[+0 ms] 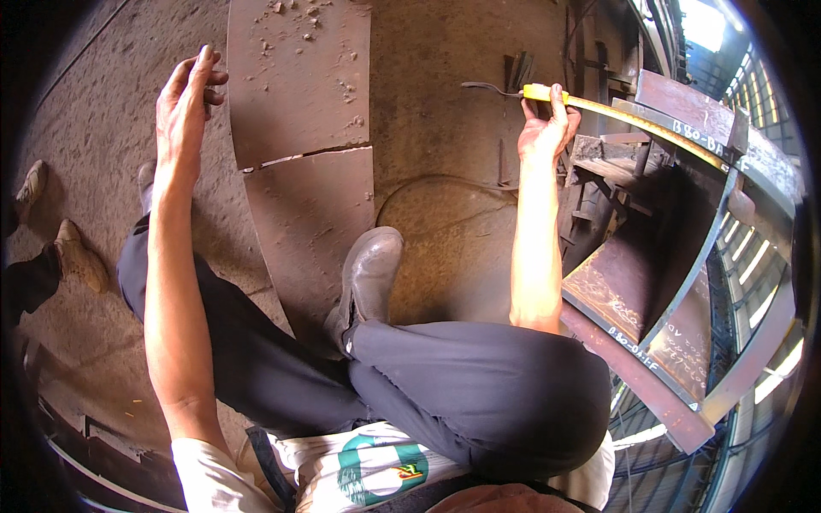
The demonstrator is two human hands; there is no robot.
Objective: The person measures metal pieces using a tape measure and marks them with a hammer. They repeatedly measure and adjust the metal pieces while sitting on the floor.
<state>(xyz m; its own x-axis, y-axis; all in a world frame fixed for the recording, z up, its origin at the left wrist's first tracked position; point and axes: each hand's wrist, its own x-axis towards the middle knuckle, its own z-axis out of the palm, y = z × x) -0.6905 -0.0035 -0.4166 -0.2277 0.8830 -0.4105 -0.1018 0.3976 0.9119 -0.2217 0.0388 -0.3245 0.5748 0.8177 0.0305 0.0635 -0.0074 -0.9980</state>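
Note:
My right hand (546, 130) is closed around a yellow tape measure (537, 91) with a dark strap hanging off its left end. The blade (650, 122) is drawn out to the right and reaches the edge of a large steel beam (609, 295); what its end catches on is too small to make out. Off to the left, my left hand (181, 111) is held up over the floor. Its fingers are loosely bent and apart, with nothing visible in them.
Two brown steel plates (312, 214) lie on the dusty floor, with crumbs of debris on the far one. Another person's shoes (81, 256) stand at the left. Steel scraps (590, 154) are heaped beside the beam, and my boot (373, 269) is near the plates.

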